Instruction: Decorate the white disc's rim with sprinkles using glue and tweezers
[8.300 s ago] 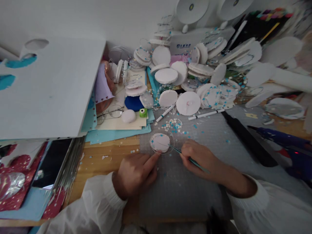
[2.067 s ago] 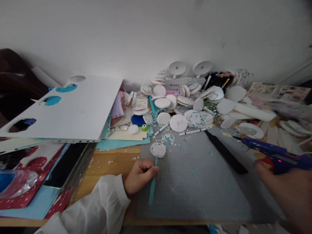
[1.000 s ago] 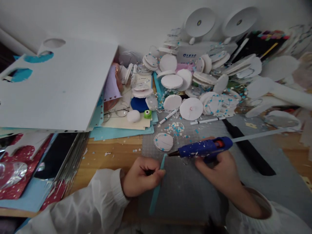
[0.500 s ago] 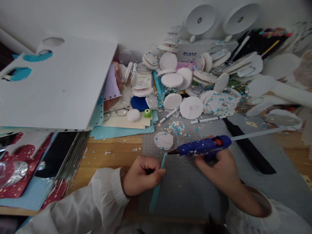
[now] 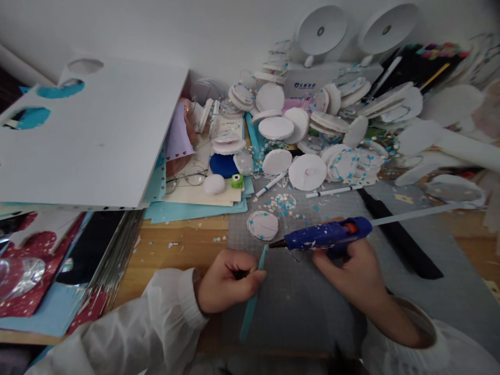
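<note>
My left hand (image 5: 232,281) pinches a narrow light-blue strip (image 5: 250,315), which looks like paper, between thumb and fingers. The strip slants upward, and its top end meets the dark nozzle of a blue glue gun (image 5: 320,235). Wrapped round the gun's handle is my right hand (image 5: 351,268); the gun lies level, nozzle to the left, with a long glue stick (image 5: 414,214) out of its back. Just beyond the nozzle rests a round white disc (image 5: 263,226) ringed with wire and small blue bits. Whether glue is coming out is too small to tell.
Many white discs (image 5: 307,172) are heaped at the back of the grey cutting mat (image 5: 297,312). Small confetti (image 5: 283,204), white pens (image 5: 332,192) and a black strap-like piece (image 5: 406,239) lie nearby. A large white board (image 5: 97,140) stands at left, with a green punch (image 5: 237,180) beside it.
</note>
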### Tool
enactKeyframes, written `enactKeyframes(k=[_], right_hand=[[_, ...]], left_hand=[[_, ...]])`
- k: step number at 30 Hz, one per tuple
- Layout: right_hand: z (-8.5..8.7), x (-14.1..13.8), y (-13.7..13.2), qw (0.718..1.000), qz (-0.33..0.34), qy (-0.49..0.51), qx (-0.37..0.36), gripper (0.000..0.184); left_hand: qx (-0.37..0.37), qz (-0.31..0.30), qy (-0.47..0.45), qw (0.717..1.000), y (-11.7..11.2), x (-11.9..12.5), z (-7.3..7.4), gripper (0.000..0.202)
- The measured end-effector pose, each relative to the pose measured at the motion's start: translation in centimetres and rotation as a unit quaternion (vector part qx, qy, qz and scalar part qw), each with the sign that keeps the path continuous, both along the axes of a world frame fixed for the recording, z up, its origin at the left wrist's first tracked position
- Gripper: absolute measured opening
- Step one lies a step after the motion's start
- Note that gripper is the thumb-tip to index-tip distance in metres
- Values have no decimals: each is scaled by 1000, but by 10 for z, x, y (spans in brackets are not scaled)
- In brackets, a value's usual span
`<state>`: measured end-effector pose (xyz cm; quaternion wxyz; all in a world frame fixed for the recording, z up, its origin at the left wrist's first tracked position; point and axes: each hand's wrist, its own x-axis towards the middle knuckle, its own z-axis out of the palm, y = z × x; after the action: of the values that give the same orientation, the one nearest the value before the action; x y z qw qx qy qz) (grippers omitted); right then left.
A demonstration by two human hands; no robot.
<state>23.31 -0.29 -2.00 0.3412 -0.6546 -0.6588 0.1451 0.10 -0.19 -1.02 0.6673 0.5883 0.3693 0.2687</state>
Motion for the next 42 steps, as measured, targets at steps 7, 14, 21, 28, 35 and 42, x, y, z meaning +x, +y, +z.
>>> enactKeyframes(k=[7, 14, 21, 28, 35, 42], right_hand=[[1, 0, 0, 1000, 12, -1, 4, 13], [2, -1, 0, 1000, 9, -3, 1, 17], [2, 0, 1, 1000, 13, -5, 4, 17], [3, 0, 1, 999, 24, -19, 17, 16], [2, 1, 0, 999, 34, -24, 32, 19], [5, 1, 1, 999, 24, -35, 22, 23]], left_hand=[[-4, 1, 2, 1000, 0, -1, 0, 50], [-3, 1, -16, 1000, 1, 0, 1, 46], [7, 3, -25, 1000, 0, 0, -1, 49], [17, 2, -36, 999, 1, 0, -2, 48], [21, -2, -42, 999, 0, 0, -2, 46], [27, 5, -44, 999, 1, 0, -3, 49]])
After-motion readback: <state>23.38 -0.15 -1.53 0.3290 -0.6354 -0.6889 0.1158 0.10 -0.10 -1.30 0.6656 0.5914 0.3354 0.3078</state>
